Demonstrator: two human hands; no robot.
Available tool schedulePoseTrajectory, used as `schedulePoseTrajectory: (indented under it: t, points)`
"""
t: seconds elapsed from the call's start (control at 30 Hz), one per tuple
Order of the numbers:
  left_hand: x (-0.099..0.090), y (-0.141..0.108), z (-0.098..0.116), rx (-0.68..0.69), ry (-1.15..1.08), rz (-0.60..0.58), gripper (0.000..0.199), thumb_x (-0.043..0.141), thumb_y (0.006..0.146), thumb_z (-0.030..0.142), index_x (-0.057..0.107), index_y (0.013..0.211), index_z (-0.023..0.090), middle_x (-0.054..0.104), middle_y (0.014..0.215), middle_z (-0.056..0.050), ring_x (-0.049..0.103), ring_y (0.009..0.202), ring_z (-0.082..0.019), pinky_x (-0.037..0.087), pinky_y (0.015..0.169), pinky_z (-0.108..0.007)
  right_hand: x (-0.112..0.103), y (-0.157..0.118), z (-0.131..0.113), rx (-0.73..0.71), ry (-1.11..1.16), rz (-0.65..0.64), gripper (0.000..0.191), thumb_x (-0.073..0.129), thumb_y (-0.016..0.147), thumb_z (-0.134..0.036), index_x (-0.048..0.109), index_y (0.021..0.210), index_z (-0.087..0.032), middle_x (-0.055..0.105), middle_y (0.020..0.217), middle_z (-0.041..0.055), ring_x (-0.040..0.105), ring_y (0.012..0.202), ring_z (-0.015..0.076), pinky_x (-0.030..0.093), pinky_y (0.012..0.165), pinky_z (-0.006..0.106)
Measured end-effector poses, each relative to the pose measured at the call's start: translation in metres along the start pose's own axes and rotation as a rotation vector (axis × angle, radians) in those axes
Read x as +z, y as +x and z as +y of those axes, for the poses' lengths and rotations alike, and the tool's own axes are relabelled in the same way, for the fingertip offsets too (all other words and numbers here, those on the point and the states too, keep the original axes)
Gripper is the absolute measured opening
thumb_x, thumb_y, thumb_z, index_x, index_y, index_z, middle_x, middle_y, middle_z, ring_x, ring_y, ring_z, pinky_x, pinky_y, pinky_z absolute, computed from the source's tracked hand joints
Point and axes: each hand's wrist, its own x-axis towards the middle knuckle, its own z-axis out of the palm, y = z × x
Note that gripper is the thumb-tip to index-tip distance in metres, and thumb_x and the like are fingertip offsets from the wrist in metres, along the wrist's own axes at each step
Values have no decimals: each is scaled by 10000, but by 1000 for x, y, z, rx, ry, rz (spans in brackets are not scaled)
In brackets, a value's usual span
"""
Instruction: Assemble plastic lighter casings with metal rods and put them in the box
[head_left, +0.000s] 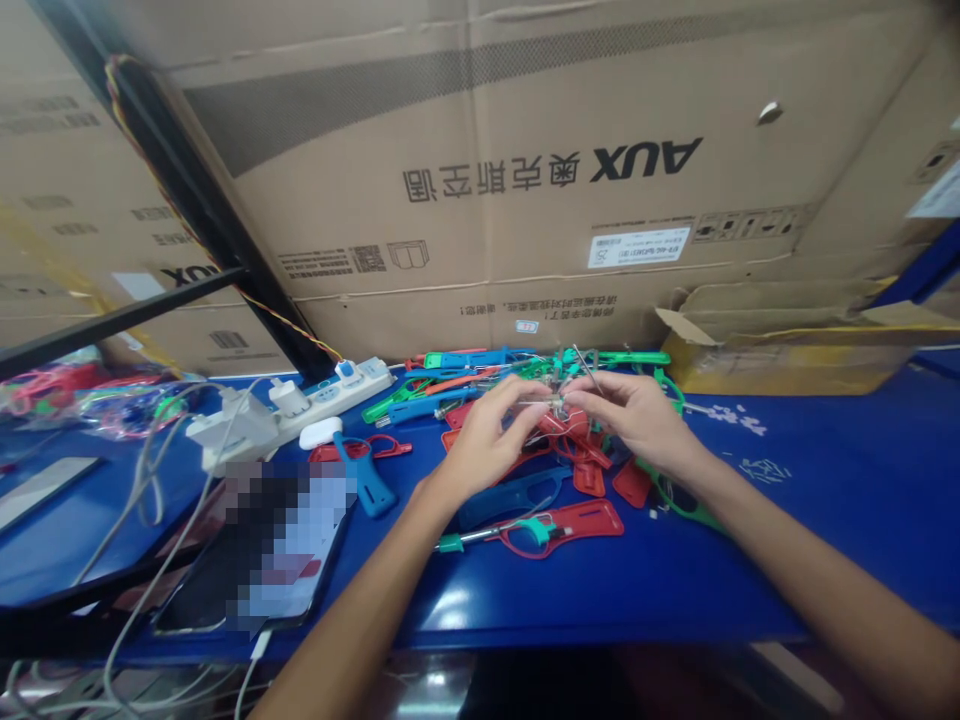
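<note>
My left hand (480, 440) and my right hand (630, 415) meet above a heap of plastic pieces, their fingertips pinching a small metal pin (540, 402) from either side. Just below the fingers lies a red plastic piece (562, 430). A thin metal rod (589, 370) sticks up past my right fingers. Red, blue and green plastic handle-shaped pieces (480, 385) lie scattered around both hands. A red piece with a teal clip and metal shaft (547, 530) lies nearer to me, below my left wrist. My fingers hide part of the pin.
A white power strip (292, 405) with plugged-in adapters and cables lies left of the heap, beside a phone (255, 550) with a blurred screen. Tangled coloured items (112, 405) lie far left. Cardboard cartons (450, 170) stand along the back of the blue tabletop (825, 540).
</note>
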Motion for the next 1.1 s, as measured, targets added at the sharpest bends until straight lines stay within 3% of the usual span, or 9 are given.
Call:
schedulePoseTrajectory:
  t: [0.27,0.53,1.1]
  points:
    - [-3,0,6,6,-48,28,166,529,1025,279,657,1086,192,684,1073,-68,634,1027,-204,497,941,-358,-3,-1,0,0,-44,-49,318,720,858,-515,710,827,-199,621,675,-16,470,569,113,362,535,273]
    - [-4,-1,6,3,-67,27,162,525,1019,276,649,1075,187,686,1061,-71,638,1010,-203,499,920,-354,0,-4,-6,-69,-50,-103,285,693,888,-484,724,880,-201,705,811,15,594,698,152,464,644,294]
    - [-4,-1,10,-8,-118,-5,161,535,1020,268,657,1084,184,690,1039,-55,661,973,-180,518,866,-322,-6,-8,-5,-164,-230,-115,245,637,944,-452,713,930,-219,719,897,34,623,775,180,482,670,307]
